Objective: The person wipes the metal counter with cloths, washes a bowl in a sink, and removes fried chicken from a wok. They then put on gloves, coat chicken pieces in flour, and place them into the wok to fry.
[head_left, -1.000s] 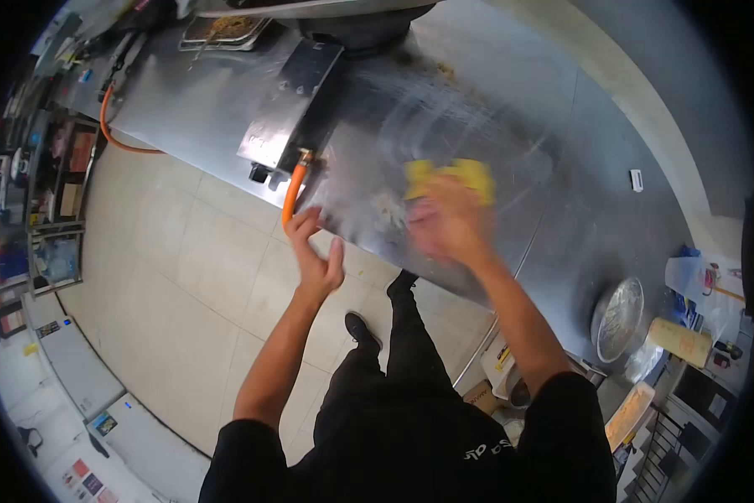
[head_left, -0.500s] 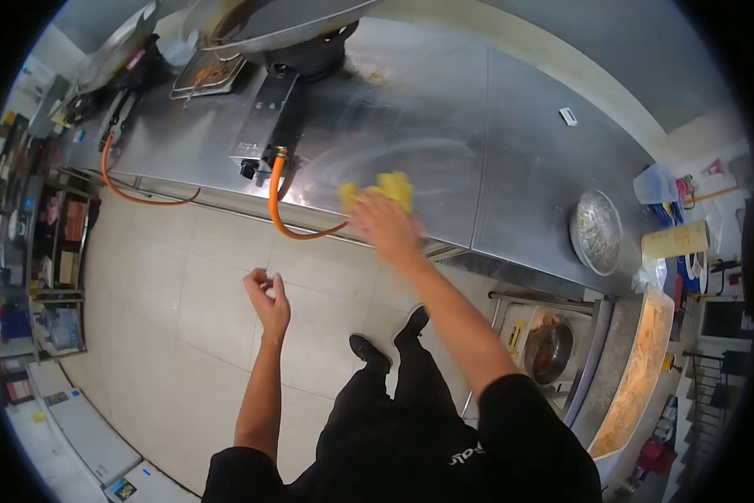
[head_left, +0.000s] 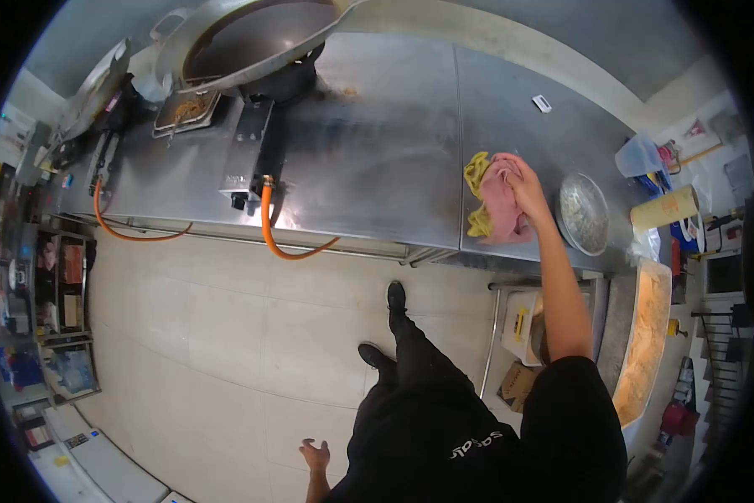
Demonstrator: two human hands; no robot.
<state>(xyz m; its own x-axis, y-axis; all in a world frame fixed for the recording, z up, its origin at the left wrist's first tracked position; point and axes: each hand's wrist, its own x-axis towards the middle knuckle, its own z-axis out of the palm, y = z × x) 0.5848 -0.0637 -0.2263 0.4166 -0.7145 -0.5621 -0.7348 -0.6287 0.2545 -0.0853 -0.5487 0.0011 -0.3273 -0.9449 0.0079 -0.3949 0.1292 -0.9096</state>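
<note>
My right hand [head_left: 528, 189] grips a pink and yellow cloth [head_left: 500, 205] on the right section of the steel counter [head_left: 377, 159]. Pink folds lie nearest my fingers, and yellow parts stick out on the left side. Just right of that hand sits a round metal bowl [head_left: 583, 215] with pale contents. My left hand [head_left: 315, 455] hangs low over the tiled floor, fingers apart, with nothing in it.
A large wok [head_left: 259, 46] rests on a gas burner [head_left: 247, 151] with an orange hose [head_left: 269, 226]. Behind it is a tray [head_left: 188, 109] of food bits. At right stand a plastic tub [head_left: 638, 157] and a long bin of tan powder [head_left: 642, 344].
My right hand has moved right along the counter with the cloth, whose pink side now shows. My left hand has dropped lower, towards my body. The view has shifted slightly.
</note>
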